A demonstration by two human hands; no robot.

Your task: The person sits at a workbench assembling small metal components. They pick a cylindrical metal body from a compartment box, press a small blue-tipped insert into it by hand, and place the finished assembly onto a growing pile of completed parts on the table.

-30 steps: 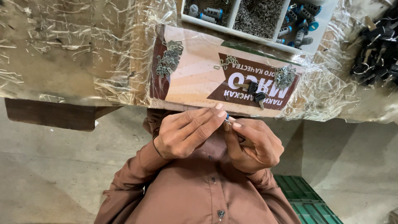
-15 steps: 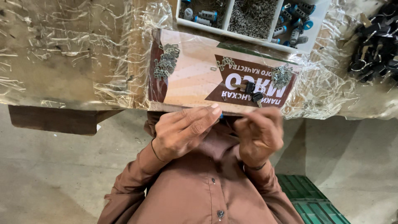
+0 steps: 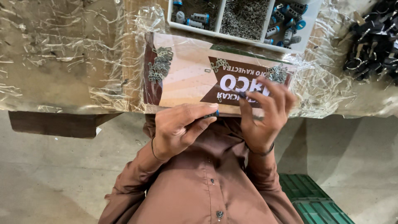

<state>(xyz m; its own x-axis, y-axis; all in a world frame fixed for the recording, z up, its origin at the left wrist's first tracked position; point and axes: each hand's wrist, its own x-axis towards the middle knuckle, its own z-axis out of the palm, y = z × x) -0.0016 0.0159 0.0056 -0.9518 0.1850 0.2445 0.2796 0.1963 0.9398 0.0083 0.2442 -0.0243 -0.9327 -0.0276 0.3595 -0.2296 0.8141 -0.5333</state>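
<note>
Pinching a small dark part [image 3: 212,115] between thumb and fingers, the left hand [image 3: 180,126] sits at the near edge of the table [image 3: 62,62]. The right hand [image 3: 265,116], fingers spread apart, reaches over a printed card [image 3: 186,79] under clear plastic wrap [image 3: 124,49]. Far off stands a white tray [image 3: 244,18]; dark parts [image 3: 373,37] lie right. Below are a concrete floor [image 3: 49,178] and a green crate [image 3: 315,203].

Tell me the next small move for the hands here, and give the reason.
Probably the right hand should pinch one small metal clip from the pile near its fingertips and carry it back. Its spread fingers reach over the printed cardboard sheet and seem to hold nothing, while the left hand grips a small dark blue-tipped part at the table's edge.
</note>
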